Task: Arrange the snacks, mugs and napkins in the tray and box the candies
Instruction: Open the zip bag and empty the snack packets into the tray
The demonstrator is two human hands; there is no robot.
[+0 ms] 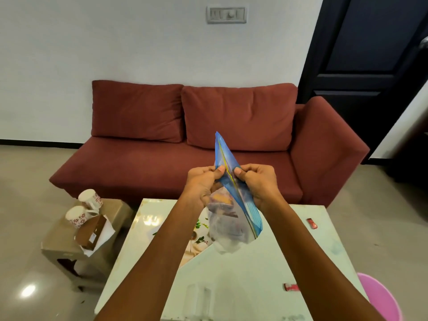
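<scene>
Both forearms reach out from the bottom of the view, over the pale tabletop [289, 256], and meet at a zip-top bag [231, 218] held up in the air above it. The left hand [201, 184] pinches one lip of the bag's blue seal strip between thumb and curled fingers, and the right hand [257, 184] pinches the opposite lip the same way, so the two sit close together with the strip running up between them. Judging by that grip, the person is pulling the seal apart to get at the snacks inside, which show as blurred orange and dark shapes through the clear plastic. Beneath the bag a patterned tray [196, 239] lies on the tabletop, partly hidden by the arms. Two red candies [312, 223] [291, 287] lie loose near the right edge, well apart from each other. Off to the left, two floral mugs [82, 209] and a brown box [92, 232] with napkins sit on a low stool [58, 244]. The risk now is a seal that gives way suddenly: the bag hangs unsupported, so a sharp tug could tear the plastic or fling snacks past the tray onto the floor.
</scene>
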